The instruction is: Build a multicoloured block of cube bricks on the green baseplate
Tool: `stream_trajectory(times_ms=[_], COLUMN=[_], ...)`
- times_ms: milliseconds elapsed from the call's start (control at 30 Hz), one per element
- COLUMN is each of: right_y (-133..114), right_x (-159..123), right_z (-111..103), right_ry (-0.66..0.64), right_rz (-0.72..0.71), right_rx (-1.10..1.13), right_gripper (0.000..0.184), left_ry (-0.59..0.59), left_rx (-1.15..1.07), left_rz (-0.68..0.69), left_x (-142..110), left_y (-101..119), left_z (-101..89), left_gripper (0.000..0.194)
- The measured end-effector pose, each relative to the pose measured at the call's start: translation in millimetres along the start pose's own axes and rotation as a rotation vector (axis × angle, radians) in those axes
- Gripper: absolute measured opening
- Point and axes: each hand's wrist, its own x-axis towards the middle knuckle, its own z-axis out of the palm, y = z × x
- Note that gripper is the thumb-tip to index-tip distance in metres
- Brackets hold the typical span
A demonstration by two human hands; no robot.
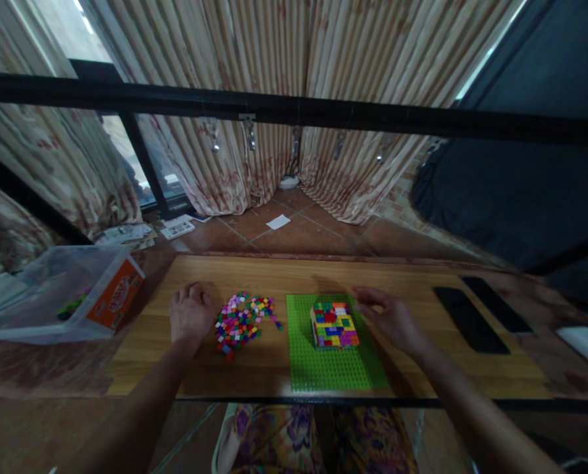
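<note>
A green baseplate (333, 365) lies on the wooden table, and a block of many-coloured small bricks (334, 324) is built on its far half. To its left lies a loose pile of small coloured bricks (241, 319). My left hand (189, 313) rests on the table just left of the pile, fingers curled under, with nothing visible in it. My right hand (390, 316) hovers at the right side of the built block, fingers pinched together near its top right corner; whether a brick sits in them I cannot make out.
A clear plastic bin with an orange label (76, 289) lies at the table's left end. Two dark phones (469, 319) (496, 303) lie to the right, with a white object (587, 345) beyond them. A black bar (294, 108) crosses above; curtains hang behind.
</note>
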Motion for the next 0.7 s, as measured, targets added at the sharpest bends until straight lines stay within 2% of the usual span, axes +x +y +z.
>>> stream_trajectory(times_ms=[100,167,267,300,367,467,600,700], right_y=[-24.9,-47.5,-74.3,-78.5,-79.2,-67.9,-53.0,-51.0], right_x=[-31.3,-52.8,-76.7,-81.1,-84.2,-79.9,-70.2,-63.5], right_z=[14.6,32.8,67.1,78.4,97.5,113.7,117.7,119.9], right_ry=[0.120,0.092,-0.163,-0.213,-0.232,-0.164,-0.097,-0.049], right_rz=[0.008,-0.061,-0.228,-0.257,-0.243,-0.190,-0.181,-0.184], right_rx=[0.020,0.017,0.025,0.043,0.061,0.041,-0.018,-0.065], right_gripper=[0.029,0.023,0.022,0.023,0.025,0.027,0.031,0.031], left_ry=[-0.008,-0.014,-0.011,-0.010,-0.010,-0.017,-0.029,-0.028], left_rx=[0.002,0.008,0.004,0.002,-0.002,-0.018,-0.041,-0.038], left_rz=[-0.002,-0.013,-0.024,-0.025,-0.032,-0.040,-0.056,-0.072], left_x=[0.0,-0.4,-1.6,-2.2,-3.4,-4.7,-5.3,-5.9], left_y=[0.0,0.7,2.0,2.3,2.8,3.3,4.5,5.7], left_z=[0.6,0.6,0.3,0.0,-0.5,-1.0,-1.5,-2.0], left_gripper=[0.039,0.040,0.038,0.037,0.037,0.037,0.035,0.034])
